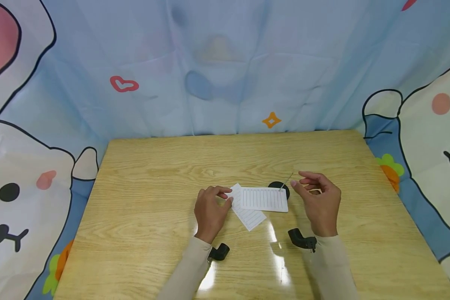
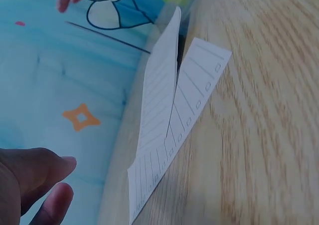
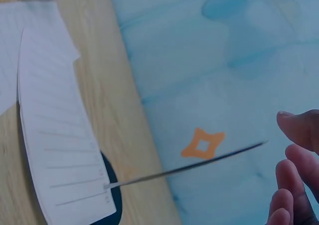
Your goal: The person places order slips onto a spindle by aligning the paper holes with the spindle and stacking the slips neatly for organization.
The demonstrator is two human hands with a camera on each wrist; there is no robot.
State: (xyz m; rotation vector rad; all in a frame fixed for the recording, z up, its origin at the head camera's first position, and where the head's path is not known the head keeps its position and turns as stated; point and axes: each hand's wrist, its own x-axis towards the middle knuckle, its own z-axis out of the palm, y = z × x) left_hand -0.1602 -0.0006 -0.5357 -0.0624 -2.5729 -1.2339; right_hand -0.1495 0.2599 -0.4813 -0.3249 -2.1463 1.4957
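Note:
A white card with ruled lines (image 1: 264,199) lies over a black round base (image 1: 274,184). From its right end rises a thin metal spike (image 3: 189,168), slanting up and seeming to pass through the card. Beneath its left part, a second lined card (image 1: 250,218) lies askew on the table. My left hand (image 1: 212,212) hovers at the left corner of the cards, thumb and forefinger parted; in the left wrist view a gap separates them from the paper. My right hand (image 1: 320,202) is just right of the spike's tip, its relaxed fingers apart from the spike and holding nothing.
The wooden table (image 1: 146,187) stretches around the cards, with its far edge against a blue printed curtain (image 1: 217,83). A black wrist camera (image 1: 219,252) sits at my left sleeve, and another black camera (image 1: 301,239) at my right.

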